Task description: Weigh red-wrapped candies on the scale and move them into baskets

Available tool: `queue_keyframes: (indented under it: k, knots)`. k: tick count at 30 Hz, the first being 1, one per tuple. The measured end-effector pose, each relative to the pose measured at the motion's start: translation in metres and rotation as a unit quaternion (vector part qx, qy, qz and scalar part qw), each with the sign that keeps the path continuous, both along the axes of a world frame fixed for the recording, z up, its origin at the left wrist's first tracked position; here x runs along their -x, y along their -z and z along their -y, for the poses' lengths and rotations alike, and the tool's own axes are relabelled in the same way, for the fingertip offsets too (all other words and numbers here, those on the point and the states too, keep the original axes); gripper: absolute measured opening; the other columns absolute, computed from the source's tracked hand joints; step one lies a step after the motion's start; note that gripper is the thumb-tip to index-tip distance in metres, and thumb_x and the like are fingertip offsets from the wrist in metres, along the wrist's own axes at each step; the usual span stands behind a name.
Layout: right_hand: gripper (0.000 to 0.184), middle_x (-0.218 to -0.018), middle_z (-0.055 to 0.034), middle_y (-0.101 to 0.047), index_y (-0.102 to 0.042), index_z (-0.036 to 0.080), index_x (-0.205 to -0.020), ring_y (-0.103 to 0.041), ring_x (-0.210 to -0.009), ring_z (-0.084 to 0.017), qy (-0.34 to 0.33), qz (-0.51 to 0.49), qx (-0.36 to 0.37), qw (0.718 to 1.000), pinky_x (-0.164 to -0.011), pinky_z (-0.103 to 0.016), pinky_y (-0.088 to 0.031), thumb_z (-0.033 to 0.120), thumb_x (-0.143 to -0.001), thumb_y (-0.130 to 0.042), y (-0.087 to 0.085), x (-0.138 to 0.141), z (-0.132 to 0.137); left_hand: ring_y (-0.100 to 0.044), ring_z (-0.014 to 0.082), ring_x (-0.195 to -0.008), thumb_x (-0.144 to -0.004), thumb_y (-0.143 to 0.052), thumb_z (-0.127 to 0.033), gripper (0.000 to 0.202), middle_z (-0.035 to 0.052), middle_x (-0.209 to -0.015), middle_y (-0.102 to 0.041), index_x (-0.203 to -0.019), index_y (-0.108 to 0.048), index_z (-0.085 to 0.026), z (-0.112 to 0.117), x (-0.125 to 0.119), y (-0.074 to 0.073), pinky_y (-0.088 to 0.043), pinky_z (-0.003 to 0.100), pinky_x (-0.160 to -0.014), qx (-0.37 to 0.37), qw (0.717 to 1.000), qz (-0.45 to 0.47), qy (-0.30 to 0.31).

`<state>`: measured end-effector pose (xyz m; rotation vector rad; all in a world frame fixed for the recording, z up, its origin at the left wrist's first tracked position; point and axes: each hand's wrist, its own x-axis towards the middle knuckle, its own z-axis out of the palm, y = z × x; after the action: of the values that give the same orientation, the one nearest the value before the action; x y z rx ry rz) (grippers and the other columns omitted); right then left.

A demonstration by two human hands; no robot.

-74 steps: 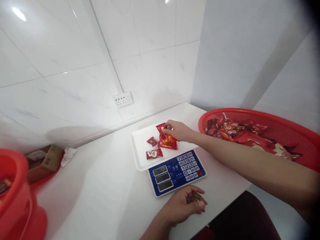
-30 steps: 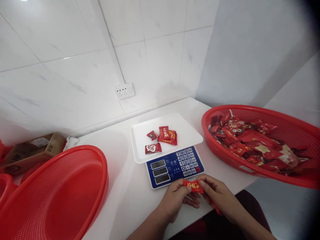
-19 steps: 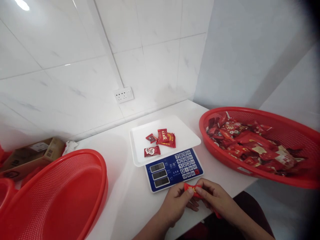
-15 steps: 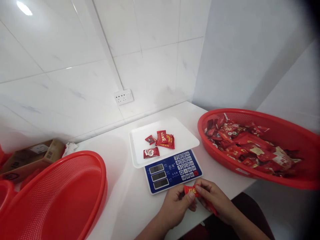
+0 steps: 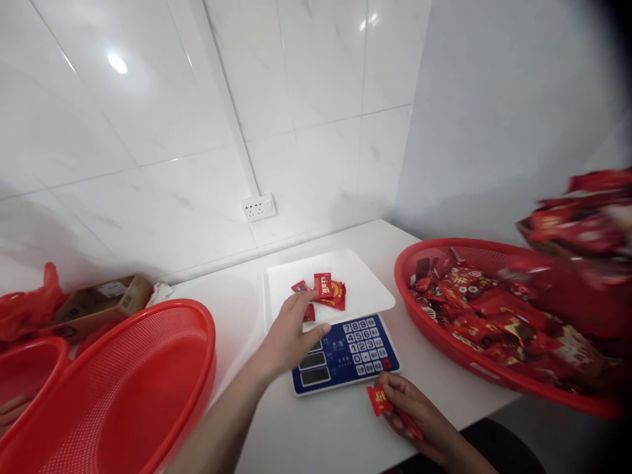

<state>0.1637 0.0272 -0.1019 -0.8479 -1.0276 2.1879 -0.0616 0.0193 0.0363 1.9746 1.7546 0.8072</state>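
Observation:
My left hand reaches over the blue scale toward the white weighing tray. Its fingers are spread and hover just above a small red packet, mostly hidden under them. Three other red packets lie in a small pile on the tray. My right hand rests near the table's front edge, closed on a red packet with gold print.
A red mesh basket full of red packets stands at the right. An empty red basket sits at the left, another red basket beyond it, and a cardboard box by the tiled wall. A wall socket is above.
My left hand let go of the packet held between both hands and moved up over the scale to the tray. My right hand keeps the packet. The view shifted slightly.

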Motion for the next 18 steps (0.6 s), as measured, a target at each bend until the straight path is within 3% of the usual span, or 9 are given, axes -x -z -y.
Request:
queue_keyframes:
  k: [3,6,9,13,15,18]
  knots:
    - [0.046,-0.044,0.0089,-0.044,-0.041,0.018,-0.065,-0.026,-0.032,0.001,-0.001,0.004,-0.010,1.000,-0.033,-0.014,-0.009,0.054,-0.066,-0.069,-0.001,0.000,0.001,-0.019,0.0284,-0.135,-0.075,-0.060,-0.038,0.073,0.0150,-0.145,-0.028,-0.137,-0.027,-0.015,-0.035,0.021,0.000,-0.024,0.042,-0.107,0.063,0.991,-0.113,0.018]
    - [0.046,-0.044,0.0091,-0.044,-0.040,0.018,-0.065,-0.025,-0.033,0.002,0.005,-0.014,-0.001,1.000,-0.034,-0.014,-0.010,0.053,-0.066,-0.070,-0.001,0.000,0.002,-0.036,0.0312,-0.125,-0.066,-0.068,-0.042,0.079,0.0154,-0.135,-0.043,-0.133,-0.036,-0.015,-0.059,0.037,0.002,-0.034,0.040,-0.101,0.104,0.984,-0.137,0.041]
    - [0.045,-0.045,0.0086,-0.044,-0.040,0.018,-0.064,-0.026,-0.033,0.002,0.017,-0.032,0.005,0.999,-0.034,-0.014,-0.010,0.051,-0.065,-0.071,0.000,0.000,0.002,-0.051,0.0303,-0.108,-0.063,-0.069,-0.042,0.064,0.0102,-0.118,-0.057,-0.121,-0.050,-0.022,-0.069,0.043,0.000,-0.042,0.038,-0.088,0.120,0.980,-0.151,0.041]
    - [0.046,-0.046,0.0082,-0.045,-0.040,0.018,-0.063,-0.027,-0.034,0.002,0.021,-0.040,0.013,0.999,-0.033,-0.013,-0.010,0.050,-0.063,-0.073,-0.004,0.001,0.002,-0.059,0.0220,-0.083,-0.067,-0.063,-0.030,0.031,0.0049,-0.099,-0.059,-0.097,-0.061,-0.024,-0.070,0.040,0.003,-0.047,0.032,-0.073,0.109,0.984,-0.142,0.009]
    - [0.047,-0.047,0.0083,-0.045,-0.039,0.018,-0.062,-0.027,-0.034,0.002,0.013,-0.044,0.014,0.999,-0.033,-0.013,-0.011,0.050,-0.062,-0.074,-0.005,0.002,0.002,-0.059,0.0188,-0.078,-0.070,-0.057,-0.024,0.015,0.0031,-0.092,-0.059,-0.085,-0.061,-0.022,-0.069,0.039,0.005,-0.047,0.028,-0.069,0.096,0.988,-0.122,-0.015]
    - [0.048,-0.046,0.0086,-0.045,-0.039,0.018,-0.061,-0.027,-0.034,0.002,0.009,-0.045,0.014,0.999,-0.033,-0.013,-0.011,0.051,-0.062,-0.073,-0.005,0.001,0.002,-0.058,0.0151,-0.070,-0.072,-0.051,-0.020,0.008,0.0015,-0.083,-0.059,-0.079,-0.056,-0.021,-0.060,0.043,-0.001,-0.047,0.025,-0.060,0.078,0.991,-0.084,-0.067]
